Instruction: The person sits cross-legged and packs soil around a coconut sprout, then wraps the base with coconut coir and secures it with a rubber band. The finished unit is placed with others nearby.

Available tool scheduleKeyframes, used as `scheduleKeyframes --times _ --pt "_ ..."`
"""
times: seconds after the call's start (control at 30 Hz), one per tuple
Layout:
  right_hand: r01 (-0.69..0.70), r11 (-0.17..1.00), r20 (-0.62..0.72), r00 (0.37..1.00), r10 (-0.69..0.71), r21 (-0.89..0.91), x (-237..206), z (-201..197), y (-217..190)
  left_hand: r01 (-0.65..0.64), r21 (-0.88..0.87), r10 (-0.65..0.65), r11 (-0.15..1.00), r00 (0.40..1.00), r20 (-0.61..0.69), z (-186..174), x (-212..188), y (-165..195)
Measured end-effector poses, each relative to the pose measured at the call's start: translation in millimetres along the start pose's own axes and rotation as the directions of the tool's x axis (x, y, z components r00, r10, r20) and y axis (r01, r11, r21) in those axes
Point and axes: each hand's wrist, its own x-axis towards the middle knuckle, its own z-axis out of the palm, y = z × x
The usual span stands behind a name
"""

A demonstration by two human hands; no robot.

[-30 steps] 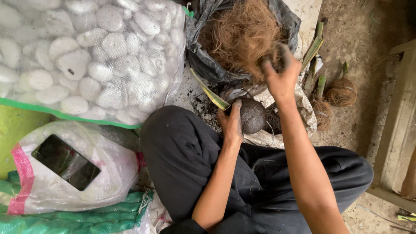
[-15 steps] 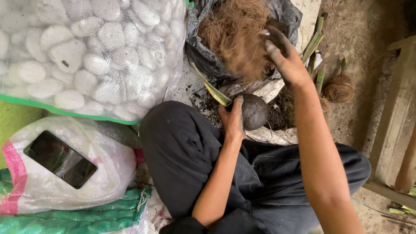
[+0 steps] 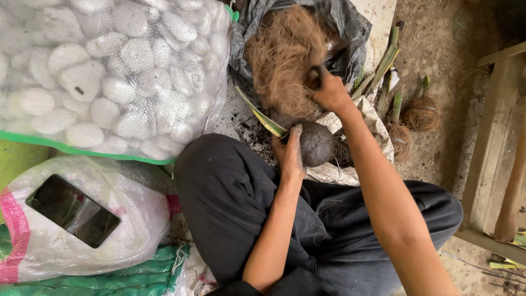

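Note:
My left hand (image 3: 290,153) cups a dark round soil ball (image 3: 318,143) with a green leaf blade (image 3: 262,118) sticking out of it, just past my knee. My right hand (image 3: 329,90) reaches into a black plastic bag (image 3: 350,27) and pinches a tuft of the brown coconut fibre (image 3: 282,55) that fills it. The soil ball rests over a pale sheet (image 3: 339,172) dusted with dark soil.
A large clear sack of white stones (image 3: 109,71) lies at the left. A phone (image 3: 74,211) rests on a white and pink bag (image 3: 126,241). Fibre-wrapped plant balls (image 3: 421,112) with green stalks sit on the dirt at right, beside a wooden frame (image 3: 493,164).
My right hand has moved left and down into the fibre heap and closed on a tuft. My left hand has stayed on the soil ball.

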Motion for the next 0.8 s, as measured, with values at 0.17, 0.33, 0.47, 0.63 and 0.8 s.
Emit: scheduleKeyframes --times 0.17,0.33,0.47,0.63,0.8 --pt "-0.128 0.992 0.132 0.983 0.128 -0.009 -8.3 -39.0 -10.1 0.045 -0.086 -0.041 0.995 0.998 0.047 -0.4 -0.7 -0.9" --pt "-0.094 0.990 -0.225 0.968 0.116 0.106 3.3 -63.6 -11.9 0.041 -0.023 -0.041 0.999 0.999 0.003 0.5 -1.5 -0.9" --pt "0.254 0.943 -0.446 0.885 -0.136 0.217 37.8 -42.7 -27.6 0.144 0.080 -0.130 0.986 0.979 -0.155 7.7 -3.6 7.8" --pt "0.066 0.997 -0.223 0.973 -0.056 0.037 51.7 -23.1 -50.1 0.145 -0.026 -0.147 0.989 0.972 -0.185 15.2 -5.3 21.7" --pt "0.045 0.977 -0.360 0.932 0.033 0.206 51.9 -45.9 -36.5 0.090 -0.073 -0.097 0.993 0.991 -0.095 13.5 -2.8 18.3"
